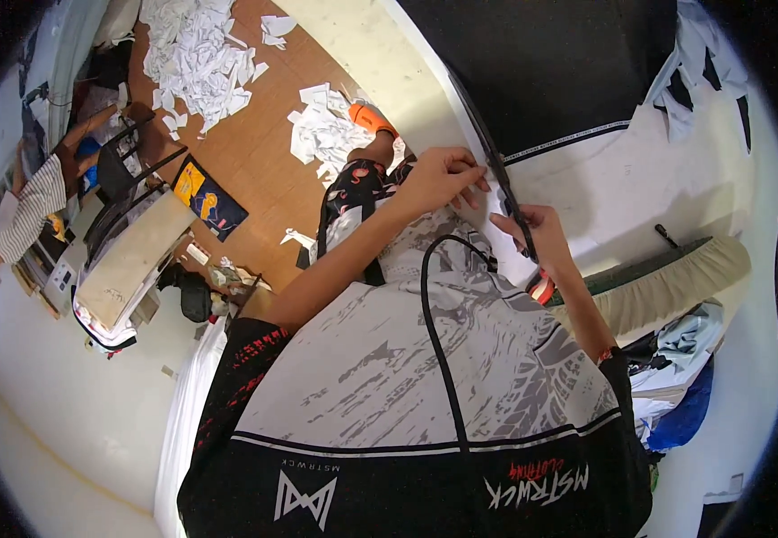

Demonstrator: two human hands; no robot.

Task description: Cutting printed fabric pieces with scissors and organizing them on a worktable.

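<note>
A black cloth (550, 63) with a narrow patterned band along its edge lies over the pale table (577, 193) in front of me. A dark, narrow strip (487, 134) runs down the table's near edge to my hands. My right hand (541, 235) is closed around the lower end of this strip, thumb and fingers pinched together. Just left of it, my left hand (443, 181) is bent at the table edge with its fingertips drawn together; whatever they hold is too small to make out. A red object (543, 287), partly hidden, sits below my right wrist.
White scraps (196, 63) are heaped on the brown floor, with another pile (321, 130) by my foot. Pale cut cloth (689, 67) hangs at the far right. A beige-covered padded edge (676, 278) lies right. Another person (34, 211) in stripes works at left.
</note>
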